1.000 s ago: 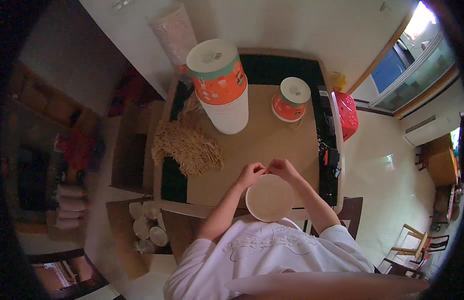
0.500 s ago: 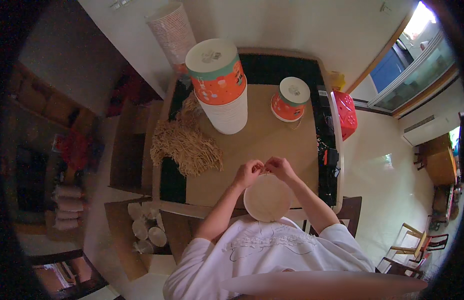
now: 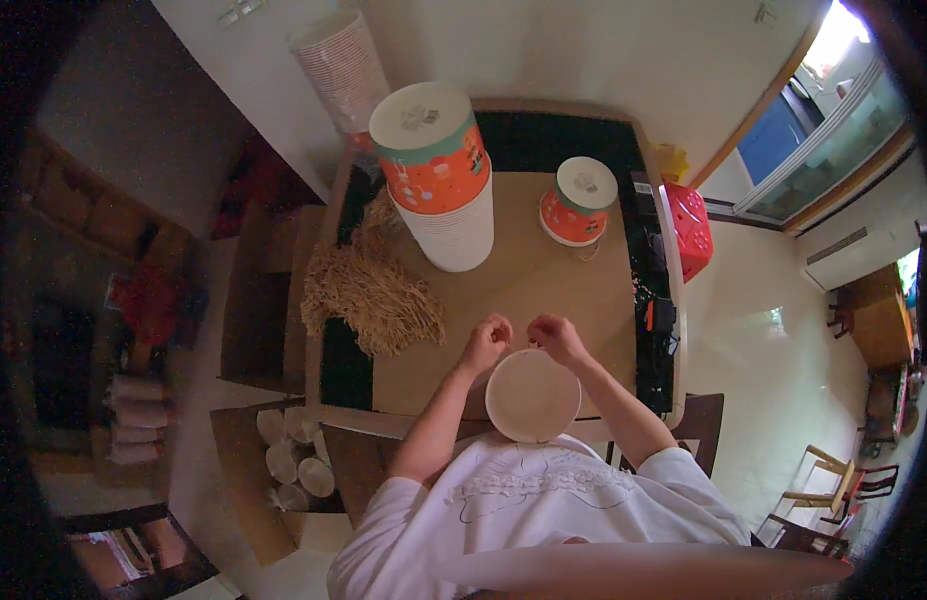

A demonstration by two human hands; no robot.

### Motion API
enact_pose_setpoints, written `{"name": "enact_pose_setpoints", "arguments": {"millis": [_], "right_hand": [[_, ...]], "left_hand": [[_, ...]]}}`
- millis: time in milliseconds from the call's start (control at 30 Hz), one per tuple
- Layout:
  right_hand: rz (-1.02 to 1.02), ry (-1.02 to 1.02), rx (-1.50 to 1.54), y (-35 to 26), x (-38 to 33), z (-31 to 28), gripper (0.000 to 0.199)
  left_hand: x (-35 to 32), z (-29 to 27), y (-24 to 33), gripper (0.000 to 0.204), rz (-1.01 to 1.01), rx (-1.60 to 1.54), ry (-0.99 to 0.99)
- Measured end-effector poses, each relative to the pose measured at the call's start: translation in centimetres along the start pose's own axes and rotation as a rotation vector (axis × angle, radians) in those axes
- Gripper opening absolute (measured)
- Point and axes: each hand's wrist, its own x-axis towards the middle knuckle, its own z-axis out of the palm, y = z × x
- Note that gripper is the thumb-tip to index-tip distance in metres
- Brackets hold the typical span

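A round, pale paper tub [image 3: 534,397] rests against my chest at the table's near edge, its round face toward me. My left hand [image 3: 489,342] is just above the tub's far rim, fingers curled in a pinch. Close beside it, my right hand [image 3: 556,338] pinches at the rim. Whatever thin thing the fingers hold is too small to make out. To the left lies a shaggy bundle of tan cords [image 3: 374,300]. An orange tub with a green band [image 3: 581,200] stands upside down at the right, a thin cord loop by its side.
A tall stack of upturned tubs [image 3: 442,200], orange on top and white below, stands at the back left. Behind it leans a wrapped stack of cups [image 3: 342,75]. A red plastic stool [image 3: 689,228] is beyond the right edge. A carton with white tubs [image 3: 282,462] sits lower left.
My hands have moved apart; the left has shifted slightly left and away from the right. The tub at my chest has hardly moved.
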Motion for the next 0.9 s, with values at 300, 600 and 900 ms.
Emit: {"name": "enact_pose_setpoints", "arguments": {"millis": [300,600,900], "right_hand": [[-0.048,0.030,-0.083,-0.7,-0.4,-0.1,0.006],[-0.041,0.027,-0.119,-0.9,-0.8,0.1,0.005],[-0.129,0.107,-0.110,-1.9,0.0,-0.5,0.006]], "left_hand": [[-0.1,-0.4,1.9,0.013,-0.013,0.013,-0.175],[0.8,0.3,2.7,0.013,0.001,0.285,-0.150],[0.6,2.3,-0.1,0.012,0.025,0.175,0.294]]}}
